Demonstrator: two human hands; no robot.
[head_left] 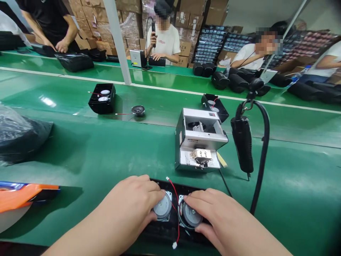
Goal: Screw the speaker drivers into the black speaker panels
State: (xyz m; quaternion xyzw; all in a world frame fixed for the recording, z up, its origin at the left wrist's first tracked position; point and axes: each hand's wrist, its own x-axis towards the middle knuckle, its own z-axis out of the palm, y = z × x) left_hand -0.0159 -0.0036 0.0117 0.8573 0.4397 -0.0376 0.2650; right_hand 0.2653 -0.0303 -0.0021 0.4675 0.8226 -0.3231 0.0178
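A black speaker panel (170,231) lies on the green bench right in front of me, with two round metal speaker drivers set in it. My left hand (130,206) grips the left driver (163,207) with its fingertips. My right hand (221,220) holds the right driver (190,216) the same way. Thin red wires (174,193) with white plugs run between the two drivers and over the panel.
A grey screw feeder box (198,140) stands just beyond the panel. An electric screwdriver (242,142) hangs on a black cable to the right. On the belt lie a black speaker box (102,97), a loose driver (137,110) and another panel (214,106). Other people work across the belt.
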